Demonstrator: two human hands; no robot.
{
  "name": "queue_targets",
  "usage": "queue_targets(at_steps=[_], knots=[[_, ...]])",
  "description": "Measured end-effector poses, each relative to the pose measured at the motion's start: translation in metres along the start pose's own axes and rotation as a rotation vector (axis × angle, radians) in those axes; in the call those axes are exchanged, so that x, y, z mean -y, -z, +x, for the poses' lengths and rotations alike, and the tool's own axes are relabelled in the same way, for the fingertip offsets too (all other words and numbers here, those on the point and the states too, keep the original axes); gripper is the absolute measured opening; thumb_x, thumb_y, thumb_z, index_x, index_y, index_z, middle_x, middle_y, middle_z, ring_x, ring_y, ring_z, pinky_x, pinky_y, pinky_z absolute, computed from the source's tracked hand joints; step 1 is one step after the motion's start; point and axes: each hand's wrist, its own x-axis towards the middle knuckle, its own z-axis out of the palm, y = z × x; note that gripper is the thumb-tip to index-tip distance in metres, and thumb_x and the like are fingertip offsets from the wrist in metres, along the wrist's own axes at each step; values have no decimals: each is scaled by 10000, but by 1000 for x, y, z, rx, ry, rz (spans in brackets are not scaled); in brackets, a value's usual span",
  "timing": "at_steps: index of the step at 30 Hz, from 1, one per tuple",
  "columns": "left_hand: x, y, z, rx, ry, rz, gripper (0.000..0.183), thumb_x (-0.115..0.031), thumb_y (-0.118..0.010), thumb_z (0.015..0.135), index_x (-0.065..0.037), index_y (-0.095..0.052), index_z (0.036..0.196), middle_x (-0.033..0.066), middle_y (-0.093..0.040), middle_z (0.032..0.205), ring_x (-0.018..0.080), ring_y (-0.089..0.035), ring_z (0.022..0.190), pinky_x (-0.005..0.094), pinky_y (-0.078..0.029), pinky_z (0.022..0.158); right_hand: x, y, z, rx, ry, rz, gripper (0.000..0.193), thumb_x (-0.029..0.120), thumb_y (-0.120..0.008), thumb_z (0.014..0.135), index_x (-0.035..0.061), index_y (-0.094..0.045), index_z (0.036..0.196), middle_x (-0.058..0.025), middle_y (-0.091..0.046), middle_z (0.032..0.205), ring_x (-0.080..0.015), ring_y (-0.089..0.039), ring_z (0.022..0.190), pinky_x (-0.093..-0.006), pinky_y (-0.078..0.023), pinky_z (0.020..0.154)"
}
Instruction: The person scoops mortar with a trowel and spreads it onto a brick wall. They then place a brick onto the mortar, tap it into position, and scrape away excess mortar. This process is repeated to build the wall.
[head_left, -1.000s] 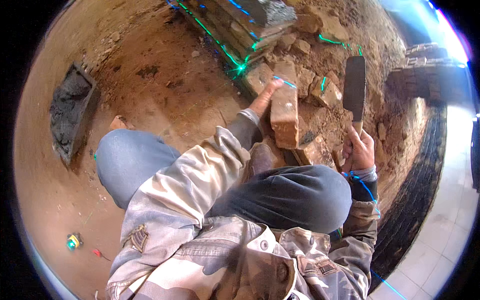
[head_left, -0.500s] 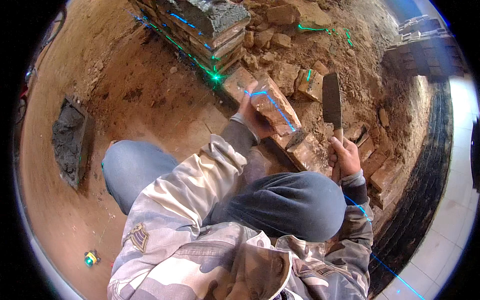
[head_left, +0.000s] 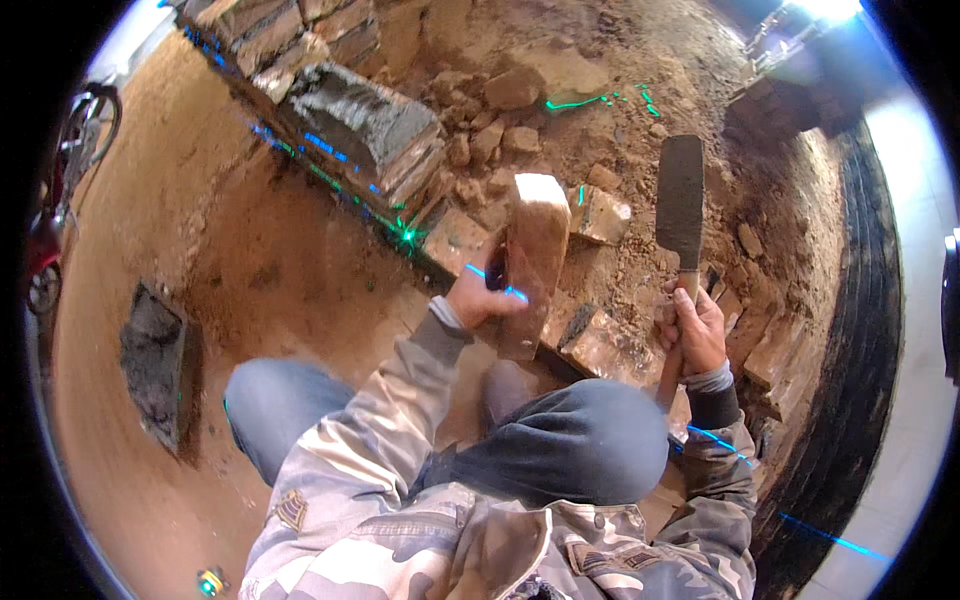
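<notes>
My left hand [head_left: 482, 300] grips a brownish brick [head_left: 540, 255] by its side, fingers behind it and thumb in front. The brick points away from me, its pale far end catching the light. Beyond it to the left stands a low brick wall [head_left: 415, 165] with wet grey mortar [head_left: 345, 110] on top. My right hand [head_left: 697, 328] is closed round the wooden handle of a trowel [head_left: 681, 195], whose long flat blade, coated grey, points away from me. Another brick [head_left: 455, 240] lies by the wall's near corner, left of the held one.
A tray heaped with grey mortar [head_left: 152, 365] rests on the ground at left. Loose bricks [head_left: 605, 345] and rubble lie ahead and right. Green and blue laser lines cross the scene; a small laser device [head_left: 211, 582] sits at lower left. A brick stack [head_left: 800, 80] stands far right.
My left hand has drawn the brick back from beside the wall and turned it lengthwise away from me. The trowel stays in my right hand. The view has shifted, showing more of the wall.
</notes>
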Motion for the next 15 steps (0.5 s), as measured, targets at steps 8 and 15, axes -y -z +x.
queue_targets(at_steps=[8,15], knots=[[-48,-25,-1,27,-44,375,1334,-272,-933,564,30,-115,1573,147,-323,1566,261,-332,1442,385,-236,1198,-26,4,-1,-7,-33,-79,212,281,-562,1037,75,-595,1073,13,-502,672,-77,-440,480,-247,-352,420],[-19,-13,-1,9,-50,163,1289,-253,-938,558,40,-174,1554,164,-416,1493,265,-412,1382,392,-303,1171,-35,8,1,8,-37,-117,215,265,-573,1028,64,-584,953,17,-538,704,-71,-483,522,-246,-397,466]])
